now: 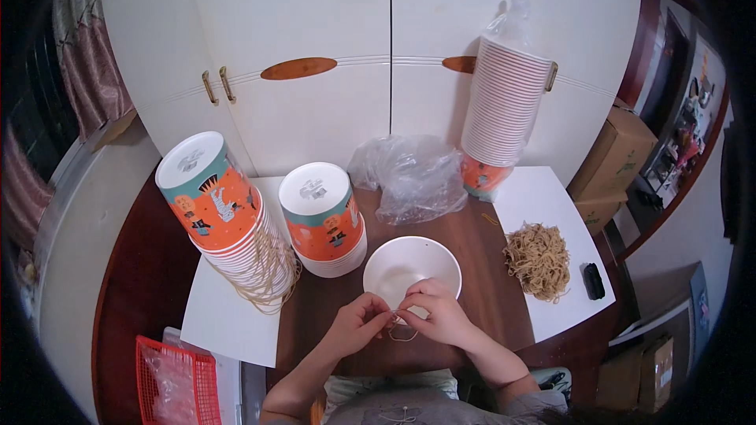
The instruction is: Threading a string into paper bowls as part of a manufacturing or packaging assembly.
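While the left hand [361, 324] and right hand [435, 315] pinch a thin string [404, 339] with fingertips close together, its loop hangs by the near rim of one white bowl [398, 262]. It likely helps to hold tight and pull both sides evenly. I count two upside-down tub stacks [321, 228], one tall wrapped stack [506, 102] and one tan string pile [537, 260].

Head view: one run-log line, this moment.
left hand: pinching thin pale loop; right hand: pinching same loop; white bowl: upright, partly behind right hand; tangled tan bands: heaped at right
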Demonstrator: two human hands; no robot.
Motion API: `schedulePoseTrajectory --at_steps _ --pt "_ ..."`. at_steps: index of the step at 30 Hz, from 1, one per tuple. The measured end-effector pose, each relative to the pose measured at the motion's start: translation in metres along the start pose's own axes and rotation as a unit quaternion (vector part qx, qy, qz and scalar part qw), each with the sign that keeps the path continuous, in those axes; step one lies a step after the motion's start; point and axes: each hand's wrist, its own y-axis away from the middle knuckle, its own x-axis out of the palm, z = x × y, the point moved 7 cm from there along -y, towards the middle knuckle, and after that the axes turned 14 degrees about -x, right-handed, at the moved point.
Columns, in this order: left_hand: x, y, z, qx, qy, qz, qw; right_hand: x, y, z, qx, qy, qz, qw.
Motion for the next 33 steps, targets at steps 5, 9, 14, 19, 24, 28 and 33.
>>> schedulePoseTrajectory --at_steps 5,9,14,19,24,28,33 --pt "-0.002 0.007 -0.006 0.037 -0.1 -0.04 0.994 -0.001 -0.002 0.002 -0.004 -0.027 0.005 1.0" --pt "-0.003 0.012 -0.019 0.117 -0.217 -0.103 0.964 -0.002 -0.002 0.003 0.0 -0.041 0.001 0.999" --pt "-0.003 0.012 -0.021 0.11 -0.203 -0.107 0.967 -0.002 -0.002 0.001 0.014 -0.029 -0.006 0.999" --pt "-0.004 0.011 -0.023 0.105 -0.2 -0.104 0.969 -0.006 -0.009 0.006 -0.01 0.012 -0.022 1.0" --pt "-0.01 -0.002 -0.002 0.058 -0.077 -0.069 0.993 0.003 -0.01 0.0 0.036 -0.117 0.0 0.993" --pt "-0.011 -0.001 -0.005 0.056 -0.062 -0.068 0.994 0.009 -0.008 0.0 0.045 -0.163 0.009 0.985" --pt "-0.014 -0.001 -0.003 0.069 -0.039 -0.084 0.993 0.011 -0.008 0.008 -0.011 -0.088 0.048 0.995"
